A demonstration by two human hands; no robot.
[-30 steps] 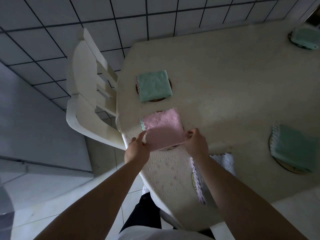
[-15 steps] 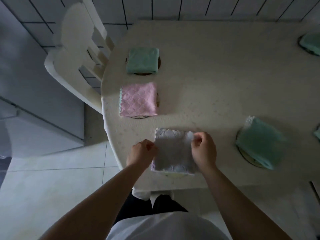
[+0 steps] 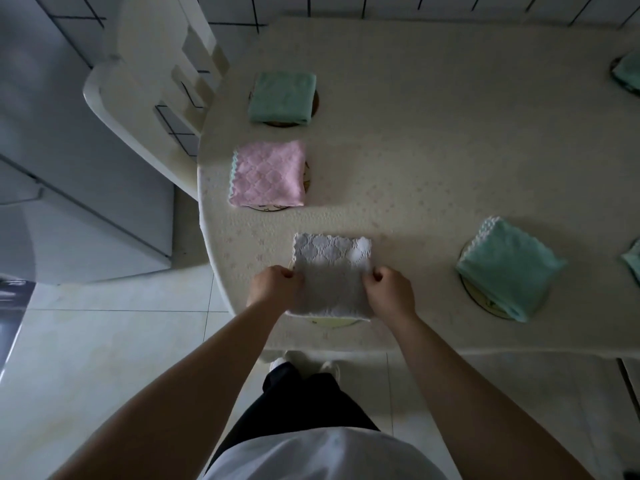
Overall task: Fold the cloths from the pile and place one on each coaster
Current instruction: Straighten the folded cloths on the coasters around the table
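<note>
A folded white cloth [image 3: 330, 275] lies on a coaster [image 3: 332, 322] near the table's front edge; only the coaster's near rim shows. My left hand [image 3: 275, 284] pinches the cloth's left edge and my right hand [image 3: 389, 292] pinches its right edge. A folded pink cloth [image 3: 268, 174] covers a coaster [image 3: 306, 176] farther left. Behind it a folded green cloth [image 3: 282, 98] rests on another coaster [image 3: 280, 124]. To the right a green cloth [image 3: 509, 266] sits on a coaster [image 3: 478, 296].
The table [image 3: 433, 150] wears a cream patterned cover. A white plastic chair [image 3: 149, 81] stands at its left end. More green cloths show at the right edge [image 3: 628, 72] [image 3: 632, 259]. A grey cabinet [image 3: 69, 202] is on the left, tiled floor below.
My hands left the pink cloth on its coaster and took hold of the white cloth's sides. The view swung right and back, and the white cloth now lies flatter over its coaster.
</note>
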